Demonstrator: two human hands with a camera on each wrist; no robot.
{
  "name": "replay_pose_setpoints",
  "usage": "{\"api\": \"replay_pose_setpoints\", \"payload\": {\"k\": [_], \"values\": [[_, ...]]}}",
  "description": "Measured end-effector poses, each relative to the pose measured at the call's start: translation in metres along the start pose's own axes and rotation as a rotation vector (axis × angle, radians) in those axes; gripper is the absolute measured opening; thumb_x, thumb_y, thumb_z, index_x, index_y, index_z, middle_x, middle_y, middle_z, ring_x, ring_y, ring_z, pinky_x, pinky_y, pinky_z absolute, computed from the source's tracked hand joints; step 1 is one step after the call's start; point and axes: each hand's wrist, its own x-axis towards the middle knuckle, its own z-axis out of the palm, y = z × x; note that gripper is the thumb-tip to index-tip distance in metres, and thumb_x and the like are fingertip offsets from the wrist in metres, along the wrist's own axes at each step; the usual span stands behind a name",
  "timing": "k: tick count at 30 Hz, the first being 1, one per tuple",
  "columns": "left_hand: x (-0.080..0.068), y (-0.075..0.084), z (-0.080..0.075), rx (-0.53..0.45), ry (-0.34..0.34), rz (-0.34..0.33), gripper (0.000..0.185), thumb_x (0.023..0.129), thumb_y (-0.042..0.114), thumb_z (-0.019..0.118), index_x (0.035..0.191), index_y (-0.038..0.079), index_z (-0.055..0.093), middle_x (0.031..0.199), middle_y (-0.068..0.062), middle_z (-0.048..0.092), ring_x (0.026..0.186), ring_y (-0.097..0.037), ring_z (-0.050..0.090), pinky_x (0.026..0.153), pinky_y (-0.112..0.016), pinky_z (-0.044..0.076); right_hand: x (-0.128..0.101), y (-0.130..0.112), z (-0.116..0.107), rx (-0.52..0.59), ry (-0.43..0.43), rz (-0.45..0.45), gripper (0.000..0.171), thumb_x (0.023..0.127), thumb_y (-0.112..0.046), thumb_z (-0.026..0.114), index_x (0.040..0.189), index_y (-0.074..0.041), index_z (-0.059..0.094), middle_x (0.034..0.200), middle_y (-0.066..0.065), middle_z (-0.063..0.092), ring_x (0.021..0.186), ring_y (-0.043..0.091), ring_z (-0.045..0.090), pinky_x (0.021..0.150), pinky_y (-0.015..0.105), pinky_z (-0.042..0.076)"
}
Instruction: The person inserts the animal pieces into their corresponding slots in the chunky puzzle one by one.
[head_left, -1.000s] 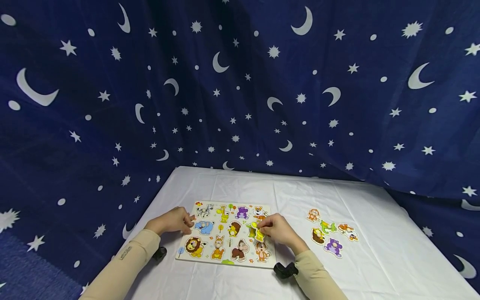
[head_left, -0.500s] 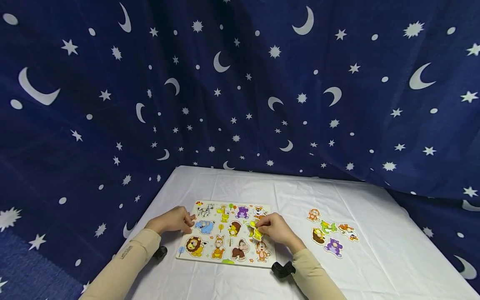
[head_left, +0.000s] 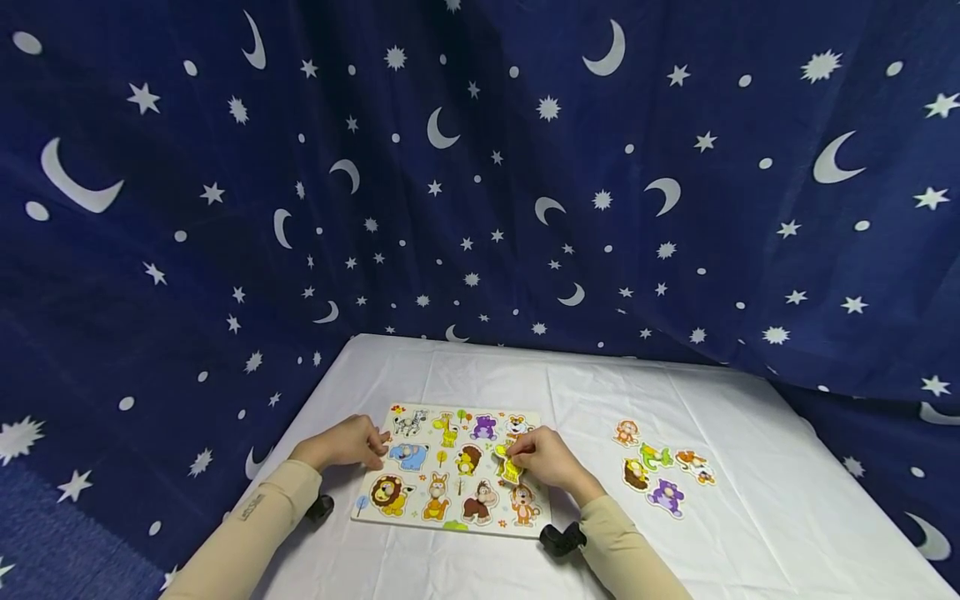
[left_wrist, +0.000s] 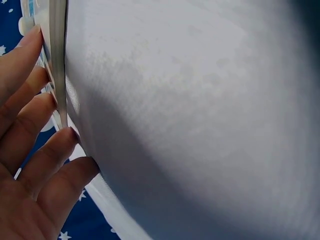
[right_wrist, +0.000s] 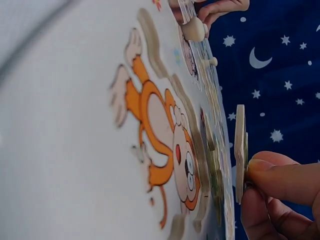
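The right hand pinches a yellow puzzle piece between thumb and finger, just above the right end of the middle row of the board. The left hand, with relaxed fingers, touches the board's left edge. The piece looks thin; I judge it light and stiff, best taken by a knob, though fingers hide this place. Farther right, a purple piece lies among other loose pieces.
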Motion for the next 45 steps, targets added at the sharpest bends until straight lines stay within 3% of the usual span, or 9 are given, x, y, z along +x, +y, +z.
{"api": "replay_pose_setpoints", "payload": {"k": [2, 7, 17, 22, 28, 31, 34, 37, 45], "values": [[-0.001, 0.0, -0.001, 0.003, 0.001, 0.008, 0.012, 0.068, 0.004, 0.088, 0.071, 0.006, 0.076, 0.095, -0.008, 0.077, 0.108, -0.032, 0.069, 0.073, -0.023, 0.048, 0.0, -0.001, 0.0, -0.005, 0.002, 0.004, 0.011, 0.082, 0.006, 0.07, 0.089, 0.001, 0.077, 0.085, 0.012, 0.076, 0.072, 0.005, 0.063, 0.067, 0.019, 0.054], [-0.001, 0.001, -0.002, 0.006, 0.001, 0.012, 0.013, 0.067, 0.003, 0.088, 0.074, 0.006, 0.078, 0.102, -0.015, 0.077, 0.112, -0.035, 0.068, 0.082, -0.029, 0.052, 0.003, -0.004, 0.0, -0.012, -0.001, 0.013, 0.012, 0.082, 0.006, 0.069, 0.088, 0.0, 0.077, 0.085, 0.011, 0.076, 0.072, 0.007, 0.062, 0.065, 0.02, 0.053], [-0.001, 0.002, -0.002, -0.005, -0.007, -0.029, 0.014, 0.069, 0.003, 0.088, 0.069, 0.007, 0.075, 0.107, -0.013, 0.076, 0.122, -0.038, 0.063, 0.079, -0.028, 0.049, 0.006, -0.006, -0.002, -0.005, -0.01, 0.033, 0.013, 0.083, 0.007, 0.068, 0.088, 0.0, 0.078, 0.084, 0.01, 0.074, 0.07, 0.008, 0.06, 0.061, 0.019, 0.052], [0.0, 0.002, -0.003, 0.006, -0.005, -0.027, 0.012, 0.069, 0.004, 0.088, 0.072, 0.008, 0.077, 0.101, -0.011, 0.076, 0.11, -0.033, 0.068, 0.077, -0.027, 0.048, 0.011, -0.008, -0.002, 0.004, -0.021, 0.039, 0.012, 0.084, 0.007, 0.068, 0.089, 0.001, 0.077, 0.085, 0.011, 0.076, 0.071, 0.007, 0.062, 0.063, 0.019, 0.053], [0.001, -0.001, -0.002, 0.019, -0.001, -0.013, 0.013, 0.068, 0.005, 0.088, 0.076, 0.009, 0.079, 0.107, -0.016, 0.076, 0.111, -0.033, 0.068, 0.084, -0.03, 0.05, 0.014, -0.011, 0.001, 0.001, -0.031, 0.046, 0.012, 0.084, 0.006, 0.068, 0.089, 0.0, 0.077, 0.084, 0.01, 0.076, 0.071, 0.006, 0.062, 0.064, 0.019, 0.053], [0.001, -0.001, -0.001, 0.021, -0.001, -0.019, 0.012, 0.068, 0.005, 0.088, 0.075, 0.009, 0.078, 0.101, -0.011, 0.076, 0.097, -0.024, 0.068, 0.079, -0.028, 0.049, 0.015, -0.012, 0.002, -0.012, -0.029, 0.033, 0.013, 0.083, 0.006, 0.068, 0.09, 0.0, 0.078, 0.084, 0.011, 0.076, 0.071, 0.006, 0.062, 0.065, 0.02, 0.053], [0.0, 0.0, -0.001, 0.013, -0.002, -0.034, 0.011, 0.069, 0.005, 0.087, 0.072, 0.008, 0.077, 0.095, -0.005, 0.075, 0.086, -0.013, 0.06, 0.074, -0.027, 0.045, 0.017, -0.013, 0.003, -0.022, -0.029, 0.032, 0.013, 0.083, 0.006, 0.069, 0.09, 0.0, 0.078, 0.085, 0.011, 0.076, 0.071, 0.005, 0.061, 0.066, 0.019, 0.053], [-0.001, 0.002, -0.002, 0.012, 0.001, -0.043, 0.012, 0.068, 0.005, 0.087, 0.072, 0.009, 0.077, 0.097, -0.005, 0.075, 0.088, -0.013, 0.062, 0.076, -0.027, 0.046, 0.018, -0.015, 0.005, -0.022, -0.032, 0.027, 0.013, 0.083, 0.006, 0.069, 0.09, 0.0, 0.078, 0.086, 0.011, 0.076, 0.071, 0.004, 0.062, 0.066, 0.019, 0.054], [0.001, -0.001, -0.002, 0.006, -0.003, -0.023, 0.013, 0.068, 0.005, 0.087, 0.077, 0.007, 0.079, 0.103, -0.012, 0.076, 0.102, -0.027, 0.07, 0.077, -0.025, 0.049, 0.024, -0.018, 0.01, -0.061, -0.048, 0.011, 0.011, 0.084, 0.005, 0.071, 0.09, 0.0, 0.078, 0.091, 0.011, 0.075, 0.078, 0.008, 0.064, 0.069, 0.021, 0.054]]}}
